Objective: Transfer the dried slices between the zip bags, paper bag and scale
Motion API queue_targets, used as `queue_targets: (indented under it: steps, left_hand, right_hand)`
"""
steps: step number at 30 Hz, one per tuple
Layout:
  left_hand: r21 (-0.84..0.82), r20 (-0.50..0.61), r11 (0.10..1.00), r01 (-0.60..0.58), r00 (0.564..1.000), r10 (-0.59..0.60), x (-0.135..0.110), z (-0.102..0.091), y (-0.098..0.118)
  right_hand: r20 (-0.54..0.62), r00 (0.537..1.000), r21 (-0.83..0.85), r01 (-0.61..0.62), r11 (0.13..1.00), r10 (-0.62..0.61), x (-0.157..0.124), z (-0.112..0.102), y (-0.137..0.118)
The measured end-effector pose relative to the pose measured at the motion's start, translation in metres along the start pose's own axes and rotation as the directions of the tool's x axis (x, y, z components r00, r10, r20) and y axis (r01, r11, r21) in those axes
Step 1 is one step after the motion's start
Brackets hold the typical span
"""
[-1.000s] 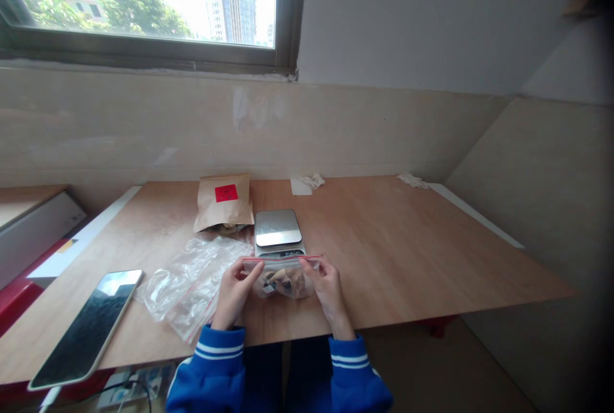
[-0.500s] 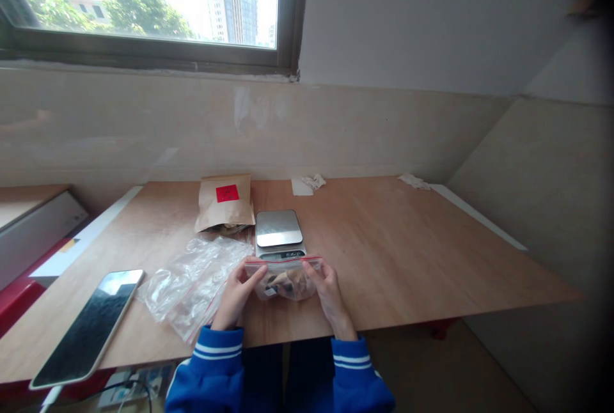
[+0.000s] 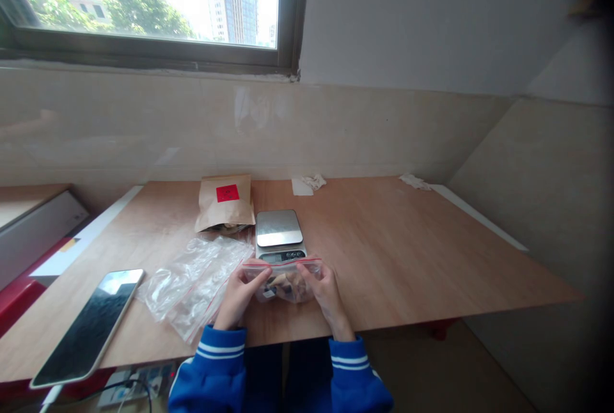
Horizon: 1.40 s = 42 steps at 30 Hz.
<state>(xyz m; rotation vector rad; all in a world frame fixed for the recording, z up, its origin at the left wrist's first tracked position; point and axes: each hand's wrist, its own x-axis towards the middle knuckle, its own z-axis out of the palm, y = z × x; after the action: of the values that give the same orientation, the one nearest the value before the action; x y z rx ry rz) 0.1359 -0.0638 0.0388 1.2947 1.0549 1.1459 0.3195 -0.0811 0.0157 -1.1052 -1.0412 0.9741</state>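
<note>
A clear zip-lock bag [image 3: 288, 290] with a red seal line hangs between my two hands, close to the table's front edge. Brownish dried pieces and a small white packet show through its plastic. My left hand [image 3: 240, 288] pinches the top strip on the left, thumb on the near side. At the right part of the same strip, my right hand [image 3: 327, 288] grips with thumb and fingers. Just behind the bag sits a kitchen scale [image 3: 279, 229] with a bare metal plate; the bag's top edge overlaps its front.
Flattened clear zip-lock bags [image 3: 196, 279] lie left of my hands. A brown paper bag [image 3: 225, 202] with a red label stands behind them. A phone [image 3: 91, 323] with a cable rests at the left. Crumpled tissues [image 3: 314, 181] lie along the back of the wooden table [image 3: 407, 253].
Both thumbs have shifted inward along the bag's top strip, closer together. The bag dips slightly; the scale's buttons show more fully.
</note>
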Motion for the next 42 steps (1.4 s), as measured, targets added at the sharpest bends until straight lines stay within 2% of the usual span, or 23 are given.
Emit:
queue_targets:
  steps: [5, 12, 15, 20, 24, 29, 42]
  left_hand:
    - [-0.011, -0.001, 1.0, -0.009, 1.0, 0.009, 0.0, 0.001, 0.0]
    - [0.025, -0.062, 0.999, -0.02, 0.998, 0.021, 0.001, 0.001, 0.002]
    - [0.004, -0.042, 1.0, -0.016, 0.999, 0.016, 0.0, 0.001, 0.003]
    - [-0.067, 0.013, 0.996, 0.061, 0.998, -0.06, -0.002, 0.002, 0.003]
    - [-0.084, 0.017, 0.994, 0.075, 0.997, -0.074, -0.003, 0.003, 0.004]
    - [-0.011, 0.039, 0.999, 0.047, 0.998, -0.047, -0.004, 0.004, 0.01]
    - [0.018, 0.006, 0.999, -0.029, 1.0, 0.028, -0.003, 0.01, 0.007]
  right_hand:
    - [-0.018, 0.999, -0.021, 0.042, 0.999, -0.043, 0.0, 0.0, 0.001]
    - [-0.044, 0.993, -0.049, 0.105, 0.993, -0.107, 0.002, -0.001, 0.006]
    - [-0.008, 0.998, -0.007, 0.07, 0.998, -0.07, 0.001, -0.001, 0.005]
    - [0.086, 0.995, 0.094, -0.049, 0.994, 0.041, -0.004, -0.002, 0.0]
    - [0.108, 0.994, 0.123, -0.05, 0.991, 0.036, -0.006, -0.001, -0.006]
    - [0.162, 0.985, 0.138, -0.077, 0.987, 0.055, -0.006, 0.0, -0.009]
    - [0.055, 0.998, 0.027, -0.025, 0.999, 0.023, -0.001, 0.006, 0.0]
